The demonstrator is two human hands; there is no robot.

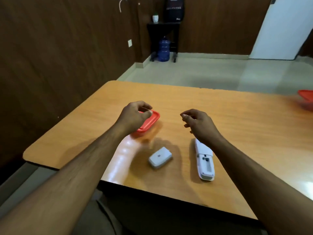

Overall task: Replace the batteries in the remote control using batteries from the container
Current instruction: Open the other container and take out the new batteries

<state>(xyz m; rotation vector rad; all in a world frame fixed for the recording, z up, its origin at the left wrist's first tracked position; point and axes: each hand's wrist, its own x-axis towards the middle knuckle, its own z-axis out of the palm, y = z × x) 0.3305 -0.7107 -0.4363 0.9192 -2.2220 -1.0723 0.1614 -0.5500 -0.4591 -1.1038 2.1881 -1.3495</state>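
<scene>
Office or meeting room, sparsely furnished. Dark wood-panelled walls [59, 48], pale tiled floor [194, 70], long laminate table [220, 116]. Far corner: small black stand [163, 26] carrying a white pot [155, 18], blue water jug [164, 50] beneath. White door [281, 28] at right.

The left hand [135, 116] covers much of the red container [152, 120], hiding its contents, the right wrist hides the remote's [204, 160] far end, and a blurred red thing [306, 99] is cropped at the right edge.
</scene>
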